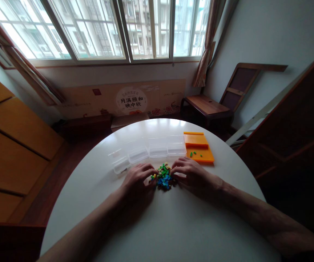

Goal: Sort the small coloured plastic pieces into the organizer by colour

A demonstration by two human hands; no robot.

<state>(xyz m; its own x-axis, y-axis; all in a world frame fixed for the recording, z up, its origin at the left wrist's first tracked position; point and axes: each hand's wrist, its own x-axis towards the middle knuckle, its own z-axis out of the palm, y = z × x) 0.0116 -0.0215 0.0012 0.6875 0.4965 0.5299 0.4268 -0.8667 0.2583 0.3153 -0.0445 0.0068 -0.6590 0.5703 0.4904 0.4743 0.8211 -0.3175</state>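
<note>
A small heap of tiny coloured pieces (163, 177), green, blue and yellow, lies on the round white table (173, 225). My left hand (136, 179) rests palm down against the heap's left side, fingers curled toward it. My right hand (190, 174) lies against the right side, its fingers bent at the pile's edge. Whether either hand pinches a piece I cannot tell. Beyond the heap stand several clear plastic boxes (148, 151) in a row. An open orange box (198, 147) to their right holds a few green pieces (193, 154).
A low wooden table (206, 105) and a leaning wooden frame (241, 85) stand at the back right. Wooden panels line the left side. A printed cardboard sheet (129, 98) leans under the window.
</note>
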